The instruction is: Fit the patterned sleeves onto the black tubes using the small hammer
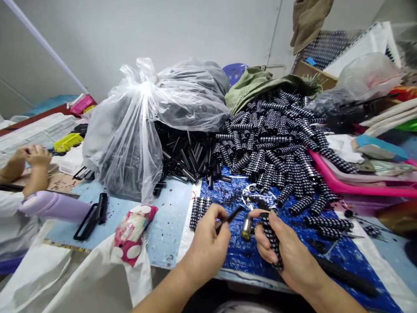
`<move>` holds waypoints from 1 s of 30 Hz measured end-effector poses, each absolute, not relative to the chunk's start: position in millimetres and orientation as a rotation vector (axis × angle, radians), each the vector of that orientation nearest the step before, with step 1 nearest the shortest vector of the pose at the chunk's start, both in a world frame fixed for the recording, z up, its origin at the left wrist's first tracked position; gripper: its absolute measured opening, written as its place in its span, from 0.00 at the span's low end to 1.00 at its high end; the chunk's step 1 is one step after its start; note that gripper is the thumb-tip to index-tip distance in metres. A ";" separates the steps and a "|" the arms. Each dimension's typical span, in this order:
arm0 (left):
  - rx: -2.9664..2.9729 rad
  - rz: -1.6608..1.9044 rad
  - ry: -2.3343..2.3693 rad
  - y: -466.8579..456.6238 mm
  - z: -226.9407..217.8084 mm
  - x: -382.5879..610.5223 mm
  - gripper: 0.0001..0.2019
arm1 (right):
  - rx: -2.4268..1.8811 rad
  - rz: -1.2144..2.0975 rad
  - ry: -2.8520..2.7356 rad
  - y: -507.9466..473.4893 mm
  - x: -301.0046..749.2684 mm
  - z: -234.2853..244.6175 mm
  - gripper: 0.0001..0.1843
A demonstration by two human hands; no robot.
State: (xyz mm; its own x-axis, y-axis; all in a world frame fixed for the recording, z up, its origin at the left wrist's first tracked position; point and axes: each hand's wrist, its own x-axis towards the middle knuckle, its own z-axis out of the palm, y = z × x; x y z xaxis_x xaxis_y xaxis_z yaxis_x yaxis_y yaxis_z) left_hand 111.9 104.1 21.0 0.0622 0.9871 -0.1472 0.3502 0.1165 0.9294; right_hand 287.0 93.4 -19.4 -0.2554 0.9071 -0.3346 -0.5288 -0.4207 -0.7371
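Observation:
My left hand (208,243) is closed, with thumb and fingers pinching a slim black strip (235,214) that points toward the right. My right hand (286,248) wraps round a black tube with rows of small white squares (271,237), held slantwise. Just left of that hand shows a shiny metal hammer head (246,227). A black padded handle (348,274) emerges right of my wrist, in line with the head; the hand hides whatever lies between. Several matching tubes (198,211) lie side by side behind my left hand. Black crumbs (257,202) are scattered on the blue sheet (234,256).
A large pile of patterned tubes (273,143) rises behind, beside plain black pieces (189,156) and a tied plastic bag (137,130). A pink tray (345,187) stands right. Left are a lilac bottle (58,208), a red packet (134,232) and another person's hands (35,156).

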 end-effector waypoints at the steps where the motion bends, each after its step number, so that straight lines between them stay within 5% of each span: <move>1: 1.304 0.876 1.428 95.4 19.4 115.5 0.04 | -0.915 1.845 -0.604 91.9 286.7 -18.7 0.26; 11: 0.644 1.185 1.140 87.3 24.9 124.0 0.11 | -0.857 1.925 -0.663 82.6 291.0 -11.3 0.25; 18: 0.789 0.955 1.135 87.3 26.4 116.1 0.10 | -0.922 1.991 -0.686 77.5 293.5 -18.6 0.25; 30: 0.646 1.284 1.411 101.8 1.4 143.8 0.22 | -0.852 2.094 -0.313 76.5 291.9 -21.1 0.27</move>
State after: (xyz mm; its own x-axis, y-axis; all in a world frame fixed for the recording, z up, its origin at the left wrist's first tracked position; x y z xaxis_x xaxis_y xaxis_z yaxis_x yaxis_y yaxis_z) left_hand 143.8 101.8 1.4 -0.2819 0.8969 -0.3407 -0.2548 0.2723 0.9279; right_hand 291.9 76.5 -21.1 -0.4226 0.7793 -0.4626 -0.6101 -0.6221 -0.4907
